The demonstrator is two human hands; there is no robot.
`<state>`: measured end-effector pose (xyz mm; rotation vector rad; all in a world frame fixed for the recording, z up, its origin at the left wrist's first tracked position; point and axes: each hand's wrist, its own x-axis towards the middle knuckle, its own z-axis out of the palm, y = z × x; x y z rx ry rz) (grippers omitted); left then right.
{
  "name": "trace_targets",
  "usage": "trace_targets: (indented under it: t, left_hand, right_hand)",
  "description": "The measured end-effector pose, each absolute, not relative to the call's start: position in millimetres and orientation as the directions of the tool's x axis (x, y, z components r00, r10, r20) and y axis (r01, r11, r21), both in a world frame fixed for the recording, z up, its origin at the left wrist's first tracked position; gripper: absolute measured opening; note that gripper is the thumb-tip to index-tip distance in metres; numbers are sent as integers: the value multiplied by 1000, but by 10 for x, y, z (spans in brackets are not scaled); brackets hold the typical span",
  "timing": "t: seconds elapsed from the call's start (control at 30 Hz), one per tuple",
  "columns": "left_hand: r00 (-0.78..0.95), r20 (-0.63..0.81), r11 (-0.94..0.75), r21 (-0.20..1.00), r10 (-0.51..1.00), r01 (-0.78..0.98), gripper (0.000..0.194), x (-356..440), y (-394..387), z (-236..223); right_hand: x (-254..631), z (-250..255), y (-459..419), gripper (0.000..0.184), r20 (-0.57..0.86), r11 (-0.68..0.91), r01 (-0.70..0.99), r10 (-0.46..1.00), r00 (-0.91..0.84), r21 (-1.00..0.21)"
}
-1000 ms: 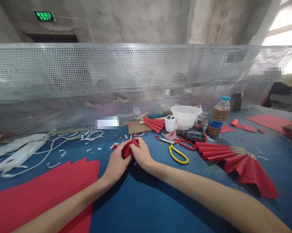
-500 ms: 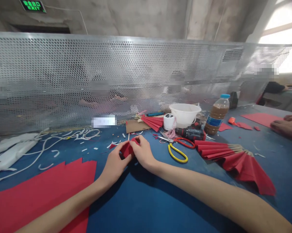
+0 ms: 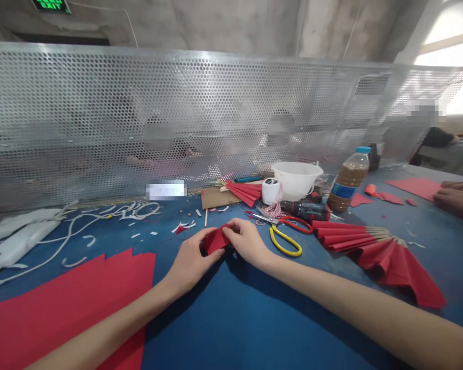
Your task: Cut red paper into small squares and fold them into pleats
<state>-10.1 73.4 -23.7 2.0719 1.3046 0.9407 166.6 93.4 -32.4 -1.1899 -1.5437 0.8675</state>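
Between my two hands is a small piece of folded red paper. My left hand grips its left side, thumb below and fingers above. The fingertips of my right hand pinch its upper right edge. Part of the paper is hidden behind my fingers. To the right of my right hand lie scissors with one yellow and one red handle. A pleated red paper fan rests farther right. Sheets of red paper lie stacked by my left forearm.
Behind the scissors are a power drill, a white tape roll, a white bowl and a bottle of brown liquid. White strips and a power strip lie left. Another person's hand rests at right. A perforated metal screen closes the back.
Both hands have shifted slightly right with the red paper. My right hand has drawn a little away from the left, so more of the paper shows. The view has tilted slightly.
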Motion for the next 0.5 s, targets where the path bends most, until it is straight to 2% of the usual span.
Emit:
trace_targets:
  t: [0.3, 0.5]
  left_hand:
    - [346, 275, -442, 594, 897, 673, 50, -100, 729, -256]
    - [419, 325, -530, 469, 848, 707, 42, -39, 733, -226]
  right_hand:
    - [2065, -257, 679, 17, 184, 174, 139, 981, 66, -975]
    - [2056, -211, 674, 15, 166, 165, 58, 986, 29, -985]
